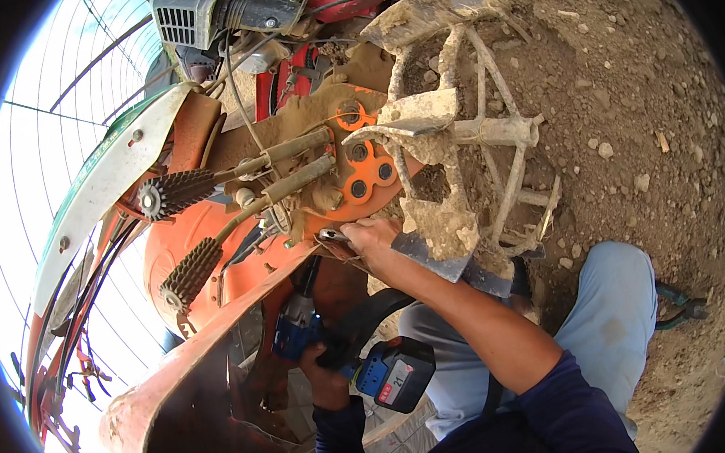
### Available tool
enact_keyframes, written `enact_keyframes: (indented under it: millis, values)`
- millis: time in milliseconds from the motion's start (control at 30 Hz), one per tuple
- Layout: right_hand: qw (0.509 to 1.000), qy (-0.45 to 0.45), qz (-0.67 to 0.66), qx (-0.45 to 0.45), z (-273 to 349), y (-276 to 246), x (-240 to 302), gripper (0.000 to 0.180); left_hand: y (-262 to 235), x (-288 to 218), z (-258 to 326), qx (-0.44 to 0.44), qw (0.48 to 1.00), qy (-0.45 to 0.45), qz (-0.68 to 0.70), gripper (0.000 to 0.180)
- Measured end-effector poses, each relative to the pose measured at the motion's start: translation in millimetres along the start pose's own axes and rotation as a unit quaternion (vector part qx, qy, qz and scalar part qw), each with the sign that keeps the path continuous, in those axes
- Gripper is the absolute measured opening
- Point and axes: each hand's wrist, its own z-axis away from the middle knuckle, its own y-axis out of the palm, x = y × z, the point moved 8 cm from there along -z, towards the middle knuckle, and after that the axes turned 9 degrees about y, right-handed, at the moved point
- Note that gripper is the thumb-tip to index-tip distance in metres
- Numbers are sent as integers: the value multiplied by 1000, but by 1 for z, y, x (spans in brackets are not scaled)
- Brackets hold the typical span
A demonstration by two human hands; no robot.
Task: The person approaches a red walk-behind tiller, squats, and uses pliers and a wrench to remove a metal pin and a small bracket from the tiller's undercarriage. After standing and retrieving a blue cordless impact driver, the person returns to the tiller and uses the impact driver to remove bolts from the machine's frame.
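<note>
My left hand (325, 381) is closed around the grip of a blue cordless impact wrench (296, 330), its black battery at the grip's base. The tool's dark nose reaches up beneath the orange metal guard (219, 318); where the tip ends is hard to see. On the guard's other side, my right hand (373, 239) is closed on a silver wrench (333, 235), whose head lies against the guard's upper edge. Just above stands the orange tiller housing (367, 168), caked with soil. My right forearm passes below the muddy tiller blades (442, 230).
Two ridged rubber handles (191, 266) on levers stick out leftward. A muddy cage wheel (498, 131) stands on stony soil (622, 127). The engine (233, 14) sits at the top. Green-handled pliers (679, 307) lie on the ground beyond my knee (612, 302).
</note>
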Motion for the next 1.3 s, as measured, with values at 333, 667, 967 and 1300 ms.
enact_keyframes:
  millis: [333,667,967,1300]
  values:
    - [985,-153,66,35,25,-66,99,23,-17,12,3,-92,989,-104,52,59]
    - [963,-146,193,114,8,-9,54,14,-5,10,-1,-85,983,-118,112,65]
    - [955,-152,238,90,4,-12,67,11,26,-8,1,26,999,2,31,59]
    - [954,-118,243,126,8,-19,65,15,12,1,-2,-59,995,-72,25,57]
